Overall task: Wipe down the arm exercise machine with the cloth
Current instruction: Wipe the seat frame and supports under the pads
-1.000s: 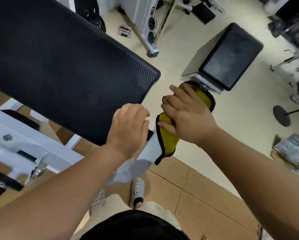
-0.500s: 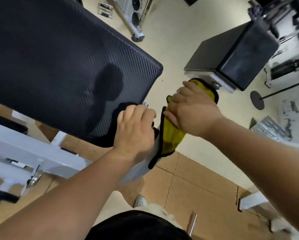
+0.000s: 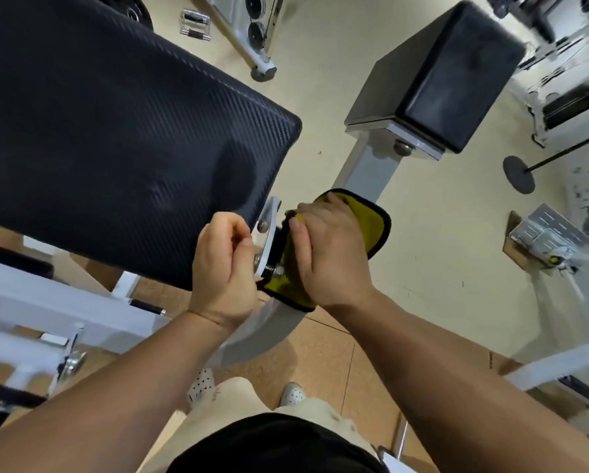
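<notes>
At the centre of the view, the right hand [image 3: 327, 254] is pressed palm-down on the yellow cloth [image 3: 371, 227], its fingers curled over the cloth against the white frame [image 3: 368, 172] of the arm exercise machine. The cloth, edged in black, is wrapped over the frame where a bolted metal bracket [image 3: 267, 230] is fixed, just right of the bracket. Just left of it, the left hand [image 3: 223, 268] is held loosely curled, thumb against forefinger, touching the bracket's near edge; nothing is seen gripped in it. Above and left of the hands, the large black arm pad [image 3: 115, 131] is tilted across the view. At the far right, a smaller black seat pad [image 3: 457, 70] is mounted on the same frame. Near the bottom edge, white perforated shoes [image 3: 293, 394] are seen on a tan tiled floor [image 3: 320, 353].
</notes>
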